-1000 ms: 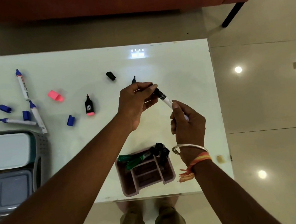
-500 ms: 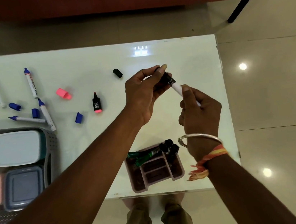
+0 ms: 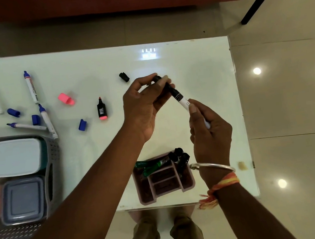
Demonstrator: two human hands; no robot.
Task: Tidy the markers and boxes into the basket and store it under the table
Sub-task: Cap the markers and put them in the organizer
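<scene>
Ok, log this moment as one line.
black marker: mid-air | left hand: pinches cap end | right hand: grips barrel | boxes: in basket

Counted: 4 uncapped blue markers (image 3: 30,87) and 4 loose blue caps (image 3: 82,125), well left of the fingers (image 3: 192,109). 1 pink cap (image 3: 66,99), 1 highlighter (image 3: 102,111) and 1 black cap (image 3: 124,77), nearer their left side. 1 black marker (image 3: 177,96) between the fingers. 3 lidded boxes (image 3: 15,157) in 1 basket (image 3: 53,153). 1 organiser (image 3: 189,183) below the fingers: 2 green markers (image 3: 155,166), apparently 3 black-capped ones (image 3: 178,151).

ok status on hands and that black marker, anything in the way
Left hand pinches cap end of black marker, right hand grips its white barrel. Marker held above table, not yet stowed. Nothing blocks the pink organizer.
</scene>
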